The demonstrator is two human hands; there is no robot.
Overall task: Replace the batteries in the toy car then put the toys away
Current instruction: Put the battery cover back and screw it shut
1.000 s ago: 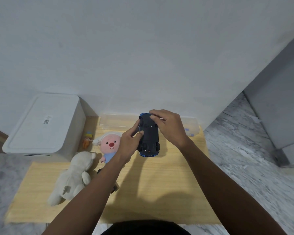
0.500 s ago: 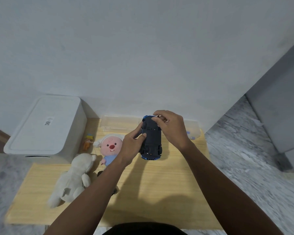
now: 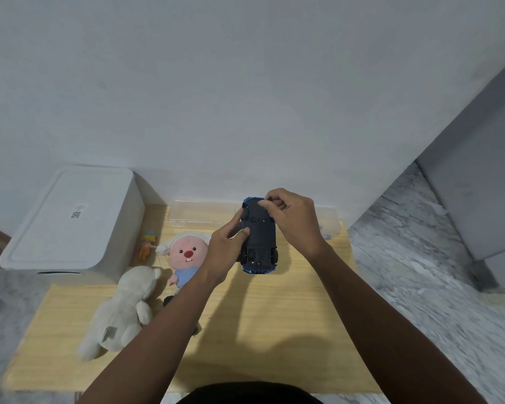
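A blue toy car (image 3: 260,243) is held above the wooden table, upside down, with its black underside and wheels facing me. My left hand (image 3: 226,247) grips its left side, thumb on the underside. My right hand (image 3: 292,218) rests on the car's far end, fingertips pinched at the underside near the far wheels. Whether a battery or cover is between those fingers is too small to tell.
A white lidded bin (image 3: 70,220) stands at the table's back left. A clear plastic box (image 3: 201,214) lies against the wall behind the car. A pink plush (image 3: 187,255), a white plush (image 3: 123,310) and a small orange figure (image 3: 148,246) lie left of my arms on the wooden table (image 3: 274,330).
The car and both hands have stayed almost in place. My right fingertips have shifted a little along the far end of the underside.
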